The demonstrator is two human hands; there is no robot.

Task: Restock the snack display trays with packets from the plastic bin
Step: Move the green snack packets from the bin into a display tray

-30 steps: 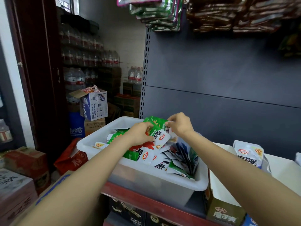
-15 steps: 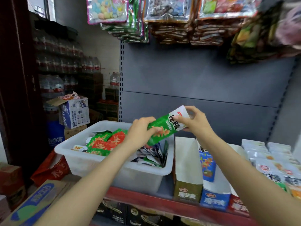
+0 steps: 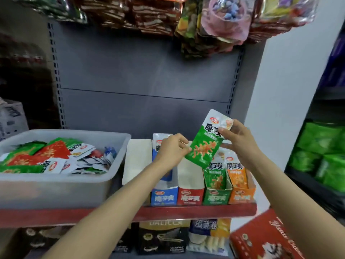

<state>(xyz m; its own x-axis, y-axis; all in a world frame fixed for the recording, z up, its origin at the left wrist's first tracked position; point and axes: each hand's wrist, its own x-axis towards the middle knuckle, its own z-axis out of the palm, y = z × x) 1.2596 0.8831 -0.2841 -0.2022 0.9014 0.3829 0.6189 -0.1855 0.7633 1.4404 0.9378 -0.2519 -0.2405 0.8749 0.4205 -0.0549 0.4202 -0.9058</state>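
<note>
We are looking down at a red-edged shelf (image 3: 186, 212) backed by a grey slotted panel (image 3: 141, 75), with hanging snack bags (image 3: 214, 25) crowding the top of the view. Going left to right: the plastic bin (image 3: 61, 186) is sitting at the shelf's left end, holding a loose heap of red, green and white packets (image 3: 52, 157). Just beside it the display trays are standing in a row: a plain white one (image 3: 137, 157), then blue (image 3: 164, 197), red (image 3: 190, 197), green (image 3: 217, 197) and orange (image 3: 241, 196).

Since half a second ago our view is swinging right, so the bin is sliding to the left edge and the full row of trays is coming into sight. The green packet (image 3: 205, 144) is travelling with us, now tilted above the green tray rather than over the bin. Our left hand (image 3: 172, 148) is pinching its lower corner; our right hand (image 3: 238, 139) is pinching its white top edge.

Right of the orange tray the shelf is ending near a white wall (image 3: 291, 90); green packs (image 3: 321, 150) are stacked further right. Open air is lying above the trays up to the hanging bags.
</note>
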